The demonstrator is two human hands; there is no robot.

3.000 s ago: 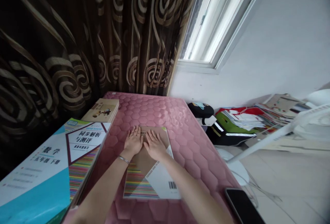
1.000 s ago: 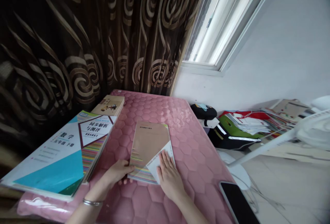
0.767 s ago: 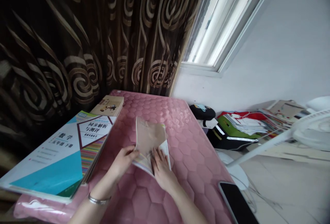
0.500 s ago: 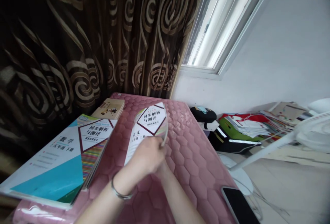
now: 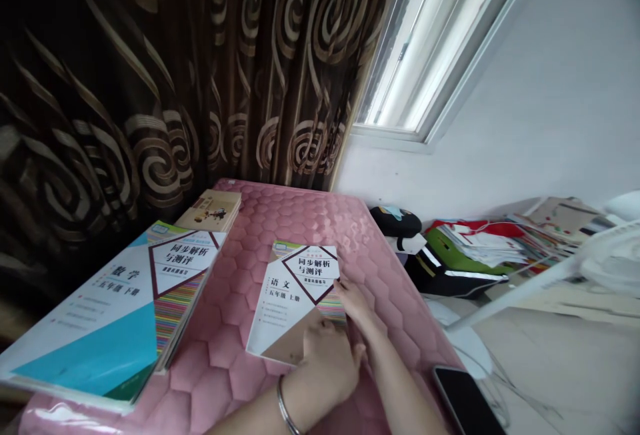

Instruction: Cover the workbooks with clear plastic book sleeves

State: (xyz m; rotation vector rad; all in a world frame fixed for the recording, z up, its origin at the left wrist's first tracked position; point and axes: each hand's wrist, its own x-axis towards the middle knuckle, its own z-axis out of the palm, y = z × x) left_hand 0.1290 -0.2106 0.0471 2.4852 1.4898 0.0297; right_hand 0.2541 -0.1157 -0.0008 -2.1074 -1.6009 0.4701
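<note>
A Chinese workbook with a white and brown cover lies flat on the pink quilted mat. My left hand, a silver bangle at its wrist, rests on the lower right corner of the cover. Its fingers bend down onto the book, and the thumb stands apart. Along the book's right edge my right hand touches the cover with outstretched fingertips. The left hand covers part of that corner. Off to the left sits a stack topped by a math workbook with a blue and white cover.
Behind the math stack are tan booklets. A phone lies at the mat's right edge. Beyond it stand a white fan, a black and green bag and piled papers. A patterned curtain hangs at the back.
The Chinese workbook, raised and bent in my hands before, now lies flat and nearer. My hands have moved right and down, apart from each other, onto its right side.
</note>
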